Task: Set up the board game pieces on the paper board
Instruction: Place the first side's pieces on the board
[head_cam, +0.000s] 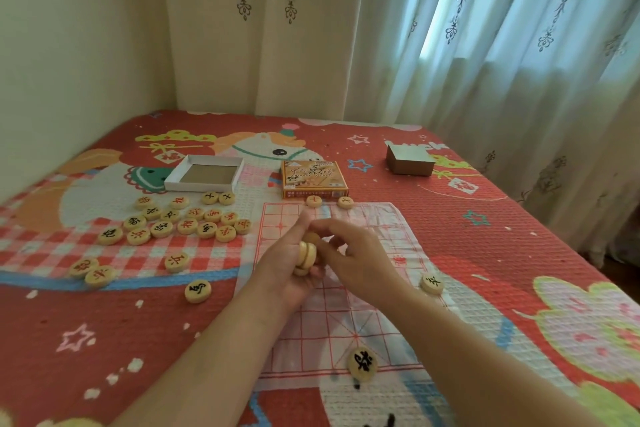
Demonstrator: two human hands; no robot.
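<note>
Paper board (388, 229) beneath hands: left hand (287, 276) grips piece stack (307, 254), right hand (356, 255) pinches top piece (311, 237); loose pieces (187, 226) leftward.

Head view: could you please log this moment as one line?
left hand: holds stack of pieces | right hand: at stack, grip unclear | paper board: mostly bare

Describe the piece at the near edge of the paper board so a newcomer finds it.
On the red cartoon bedspread lies a pink-gridded paper board. At its near edge, right of centre, sits a round wooden piece. Unlike the clustered pieces far left, it lies alone and bears a bold black character.
</note>
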